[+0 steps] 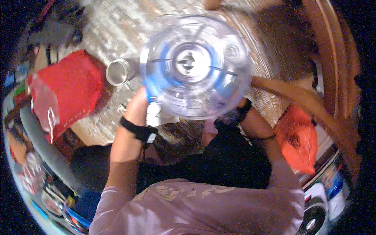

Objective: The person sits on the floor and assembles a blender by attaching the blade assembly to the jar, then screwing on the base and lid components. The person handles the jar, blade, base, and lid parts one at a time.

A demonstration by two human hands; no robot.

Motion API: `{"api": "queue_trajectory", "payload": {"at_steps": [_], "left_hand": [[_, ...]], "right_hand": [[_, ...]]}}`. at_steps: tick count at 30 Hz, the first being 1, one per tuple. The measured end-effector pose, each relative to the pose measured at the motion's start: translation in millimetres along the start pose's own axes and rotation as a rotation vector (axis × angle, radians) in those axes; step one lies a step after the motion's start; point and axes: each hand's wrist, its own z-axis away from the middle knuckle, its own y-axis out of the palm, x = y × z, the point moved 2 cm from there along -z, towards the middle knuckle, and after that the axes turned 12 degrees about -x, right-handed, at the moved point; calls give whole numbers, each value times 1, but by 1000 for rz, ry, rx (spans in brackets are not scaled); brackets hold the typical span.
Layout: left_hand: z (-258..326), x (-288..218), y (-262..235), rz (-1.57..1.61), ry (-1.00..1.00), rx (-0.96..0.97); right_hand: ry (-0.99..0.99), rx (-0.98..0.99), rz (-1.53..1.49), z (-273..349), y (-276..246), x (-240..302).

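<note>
A large clear round plastic vessel (184, 103) is held up in front of me, blurred by motion. It has a pale round hub (190, 62) at its middle, dark spokes and blue patches around that. My left hand (138, 100) grips its near left side, the fingers mostly hidden behind the plastic. On the near right side, my right hand (242, 102) is at the rim, largely covered by the vessel. Each wrist wears a black band. A white cup-like container (118, 72) stands just left of the vessel.
To the left lies a big red bag (72, 88). An orange plastic bag (299, 141) sits at the right beside a curved brown wooden bar (286, 89). Below the vessel is a worn wooden floor (117, 29). A black-and-white round object (313, 219) shows at the lower right.
</note>
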Motion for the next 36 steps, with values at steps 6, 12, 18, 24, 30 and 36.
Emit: {"api": "queue_trajectory", "payload": {"at_steps": [6, 12, 18, 24, 30, 36], "left_hand": [[28, 22, 37, 301, -58, -145], [59, 15, 76, 162, -253, -539], [69, -13, 110, 330, -439, -663], [67, 1, 122, 674, -752, -757], [74, -6, 124, 624, -900, -451], [61, 19, 164, 447, -473, -115]], "right_hand": [[276, -28, -129, -20, -32, -6], [367, -120, -158, -28, -52, 23], [79, -69, -196, 11, -108, 113], [110, 219, 230, 48, -131, 162], [152, 519, 328, 51, -114, 148], [14, 755, 207, 53, -96, 145]]}}
